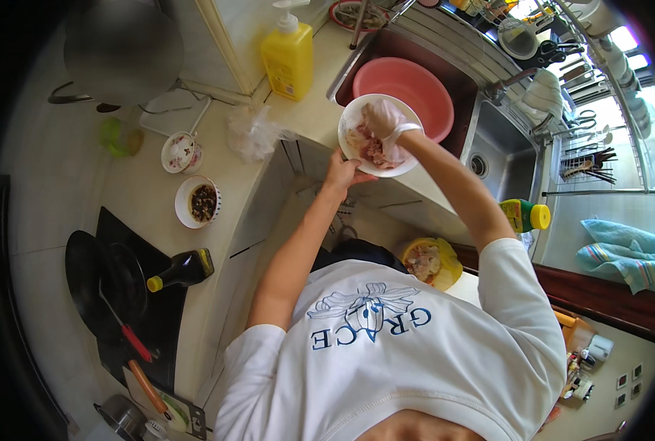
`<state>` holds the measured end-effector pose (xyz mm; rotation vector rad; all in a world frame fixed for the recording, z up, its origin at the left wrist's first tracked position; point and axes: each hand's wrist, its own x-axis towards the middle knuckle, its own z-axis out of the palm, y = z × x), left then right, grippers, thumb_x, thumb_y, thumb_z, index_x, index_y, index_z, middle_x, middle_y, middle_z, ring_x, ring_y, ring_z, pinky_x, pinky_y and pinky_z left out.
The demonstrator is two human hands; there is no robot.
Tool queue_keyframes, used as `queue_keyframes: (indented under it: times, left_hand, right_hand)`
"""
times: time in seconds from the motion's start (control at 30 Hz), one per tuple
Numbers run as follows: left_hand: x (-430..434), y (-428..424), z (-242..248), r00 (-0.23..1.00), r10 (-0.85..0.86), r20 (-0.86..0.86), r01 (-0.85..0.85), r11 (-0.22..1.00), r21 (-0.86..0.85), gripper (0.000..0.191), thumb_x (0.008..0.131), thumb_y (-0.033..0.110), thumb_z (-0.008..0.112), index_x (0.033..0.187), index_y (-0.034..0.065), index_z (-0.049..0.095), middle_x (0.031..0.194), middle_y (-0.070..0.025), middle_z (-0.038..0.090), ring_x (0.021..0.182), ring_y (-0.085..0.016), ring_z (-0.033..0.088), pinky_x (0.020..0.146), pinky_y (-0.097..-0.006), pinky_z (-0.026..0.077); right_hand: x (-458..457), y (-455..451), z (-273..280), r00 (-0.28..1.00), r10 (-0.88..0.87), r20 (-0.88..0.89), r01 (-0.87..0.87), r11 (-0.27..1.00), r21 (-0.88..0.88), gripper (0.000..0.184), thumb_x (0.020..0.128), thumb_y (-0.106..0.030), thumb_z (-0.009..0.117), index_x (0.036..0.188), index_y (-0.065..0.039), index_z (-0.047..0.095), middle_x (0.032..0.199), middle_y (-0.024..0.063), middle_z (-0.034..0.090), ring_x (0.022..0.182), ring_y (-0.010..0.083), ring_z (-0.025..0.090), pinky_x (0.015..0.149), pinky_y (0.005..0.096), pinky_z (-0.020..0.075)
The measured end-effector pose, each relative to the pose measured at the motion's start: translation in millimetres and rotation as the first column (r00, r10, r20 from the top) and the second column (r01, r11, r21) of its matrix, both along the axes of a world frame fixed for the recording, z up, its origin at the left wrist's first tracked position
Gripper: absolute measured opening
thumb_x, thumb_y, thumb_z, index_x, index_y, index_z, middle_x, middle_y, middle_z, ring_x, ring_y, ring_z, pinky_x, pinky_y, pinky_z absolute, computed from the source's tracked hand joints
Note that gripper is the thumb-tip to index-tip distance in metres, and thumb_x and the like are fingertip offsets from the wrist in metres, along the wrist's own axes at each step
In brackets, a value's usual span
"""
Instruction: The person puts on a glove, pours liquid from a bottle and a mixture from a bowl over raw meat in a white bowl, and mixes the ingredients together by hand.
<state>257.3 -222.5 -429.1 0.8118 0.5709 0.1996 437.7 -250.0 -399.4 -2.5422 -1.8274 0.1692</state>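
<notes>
My left hand (342, 175) holds a white bowl (355, 105) by its near left rim, thumb on the edge and fingers beneath. Raw, pinkish sliced meat (372, 150) lies inside. My right hand (383, 120), in a thin clear plastic glove, reaches down into the bowl onto the meat. Its fingertips are hidden, so I cannot tell whether they grip any. The bowl is tilted slightly over the counter's front edge. Just behind it, a pink plastic basin (410, 74) sits in the left sink compartment (462, 99).
A yellow pump bottle (287, 60) and a crumpled plastic bag (255, 132) stand left of the sink. Farther left are a bowl of dark sauce (183, 201), a lidded floral pot (179, 153), a dark bottle (187, 269) and a wok (90, 275). Below is a yellow-lined waste bin (449, 267).
</notes>
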Motion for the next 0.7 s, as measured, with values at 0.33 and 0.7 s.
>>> queue_keyframes:
  times: [0.33,0.7]
  left_hand:
    - [-5,5,1,1.0,-0.002,-0.024,0.003,1.0,0.023,0.047,0.08,-0.009,0.037,0.127,-0.0013,0.03,0.113,-0.023,0.053,0.084,-0.037,0.065,0.064,-0.0409,0.061]
    - [-5,4,3,0.998,-0.019,-0.054,0.021,0.999,0.039,0.045,0.082,-0.008,0.037,0.126,-0.0001,0.03,0.113,-0.0229,0.053,0.084,-0.036,0.065,0.065,-0.04,0.061]
  right_hand:
    - [-17,-63,15,0.945,0.212,-0.248,-0.138,0.949,0.285,0.067,0.059,-0.027,0.077,0.119,-0.006,0.054,0.125,0.027,0.047,0.117,0.0456,0.041,0.1,0.0467,0.0346]
    - [-28,-44,-3,0.993,0.06,-0.104,-0.006,0.893,0.45,0.023,0.069,-0.014,0.063,0.09,-0.004,0.063,0.084,0.018,0.062,0.072,0.0344,0.062,0.063,0.0405,0.0508]
